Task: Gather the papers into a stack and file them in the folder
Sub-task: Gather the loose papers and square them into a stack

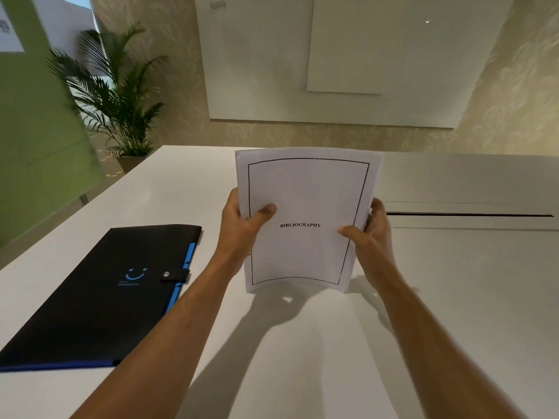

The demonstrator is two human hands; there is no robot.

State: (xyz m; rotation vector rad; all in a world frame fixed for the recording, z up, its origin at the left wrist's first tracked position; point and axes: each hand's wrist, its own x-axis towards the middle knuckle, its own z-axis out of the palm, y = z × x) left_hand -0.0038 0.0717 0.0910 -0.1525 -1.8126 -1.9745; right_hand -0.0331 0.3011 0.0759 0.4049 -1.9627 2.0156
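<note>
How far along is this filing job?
Gathering looks done: the papers form one stack, and no loose sheets show on the table. In hand: the left hand and right hand hold the stack upright by its sides, bottom edge at the table. Left: the black folder lies snapped shut to the left; it needs opening, then filing.

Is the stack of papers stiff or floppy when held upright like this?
Probably floppy: the papers bow although the left hand and right hand each hold a side. Likely light. The sheets might slide apart under a loose grip.
</note>
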